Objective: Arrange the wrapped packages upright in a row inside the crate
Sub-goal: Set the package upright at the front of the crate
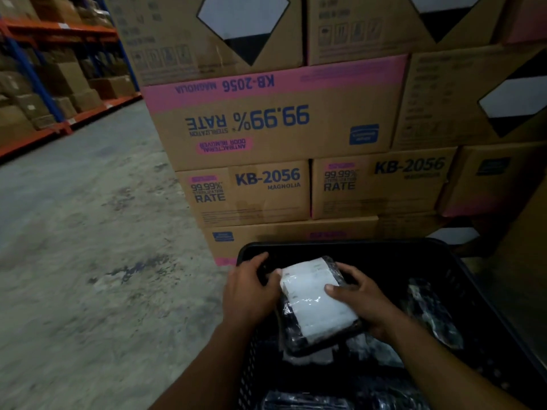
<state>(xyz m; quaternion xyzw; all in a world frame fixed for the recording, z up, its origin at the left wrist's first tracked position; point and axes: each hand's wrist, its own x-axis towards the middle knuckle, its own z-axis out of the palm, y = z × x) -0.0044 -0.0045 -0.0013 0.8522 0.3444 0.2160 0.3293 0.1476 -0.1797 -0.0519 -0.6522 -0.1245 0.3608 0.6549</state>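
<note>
A black plastic crate (340, 246) fills the lower right. Over its left half I hold a dark wrapped package with a large white label (313, 303), tilted with the label facing up. My left hand (251, 291) grips its left edge, near the crate's left wall. My right hand (359, 301) clasps its right side, thumb on the label. More dark wrapped packages lie in the crate: one leaning at the right (432, 312), others under the held package (313, 355) and at the near end (302, 400).
Stacked cardboard boxes (275, 131) printed KB-2056 rise like a wall directly behind the crate and to its right. Bare concrete floor (88, 247) spreads to the left. Orange-and-blue warehouse racks (53, 84) with cartons stand at the far left.
</note>
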